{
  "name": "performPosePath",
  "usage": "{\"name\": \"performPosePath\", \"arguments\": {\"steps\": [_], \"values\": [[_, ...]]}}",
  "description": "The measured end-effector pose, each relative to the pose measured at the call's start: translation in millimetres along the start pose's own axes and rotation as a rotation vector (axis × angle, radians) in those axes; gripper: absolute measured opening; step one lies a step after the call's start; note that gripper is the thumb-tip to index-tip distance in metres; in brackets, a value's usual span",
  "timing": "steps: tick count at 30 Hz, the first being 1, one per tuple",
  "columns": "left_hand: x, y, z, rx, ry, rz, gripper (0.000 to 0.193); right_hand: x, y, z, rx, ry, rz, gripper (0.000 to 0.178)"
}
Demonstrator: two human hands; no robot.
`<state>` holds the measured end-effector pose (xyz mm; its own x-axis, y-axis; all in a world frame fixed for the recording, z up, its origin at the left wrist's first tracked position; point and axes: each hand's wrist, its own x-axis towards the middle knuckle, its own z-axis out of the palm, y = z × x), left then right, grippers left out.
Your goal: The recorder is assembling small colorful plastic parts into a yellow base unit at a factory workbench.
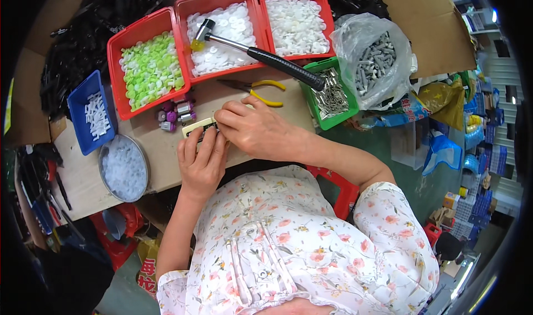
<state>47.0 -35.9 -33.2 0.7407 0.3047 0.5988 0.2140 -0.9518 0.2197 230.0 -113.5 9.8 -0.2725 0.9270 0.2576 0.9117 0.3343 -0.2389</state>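
Note:
A small cream block with a black part on it [191, 129] lies on the worktable, close to the table's near edge. The fingers of my left hand [201, 168] are bent and pressed onto its near side, gripping it. At the block's right end my right hand [256, 127] has its fingers pinched together; whatever they hold is hidden. Just left of the block sit several small purple and silver cylinders [169, 118]. Beyond my right hand lies a pair of pliers with yellow handles [269, 83].
Red bins hold light-green pieces [152, 68], white discs [233, 23] and white parts [294, 23]. Across two bins rests a hammer [272, 61]. A green tray [347, 112], a plastic bag of grey parts [341, 34], a blue tray [78, 106] and a metal bowl [145, 176] flank the workspace.

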Motion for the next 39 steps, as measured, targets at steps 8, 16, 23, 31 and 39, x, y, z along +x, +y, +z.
{"name": "performPosePath", "arguments": {"steps": [8, 16, 23, 31, 39], "values": [[9.9, -6.3, -1.1, 0.008, -0.007, 0.037, 0.029, -14.0, -3.7, -21.2, 0.031, 0.236, 0.142, 0.021], [12.0, 3.1, -13.4, -0.049, -0.018, -0.059, 0.03, -116.1, 80.6, -111.5, -0.27, 0.489, 0.794, 0.012], [27.4, -24.0, -44.8, -0.097, 0.08, -0.17, 0.029, -170.3, 135.3, -113.6, -0.384, 0.191, 0.833, 0.024], [21.9, -153.8, -103.9, 0.085, 0.114, -0.444, 0.015, -166.8, 143.3, -130.9, -0.272, 0.206, 0.856, 0.02], [36.6, -205.9, -97.7, 0.189, -0.368, -0.677, 0.018, -157.5, 133.6, -144.4, -0.283, 0.368, 0.891, 0.019]]}}
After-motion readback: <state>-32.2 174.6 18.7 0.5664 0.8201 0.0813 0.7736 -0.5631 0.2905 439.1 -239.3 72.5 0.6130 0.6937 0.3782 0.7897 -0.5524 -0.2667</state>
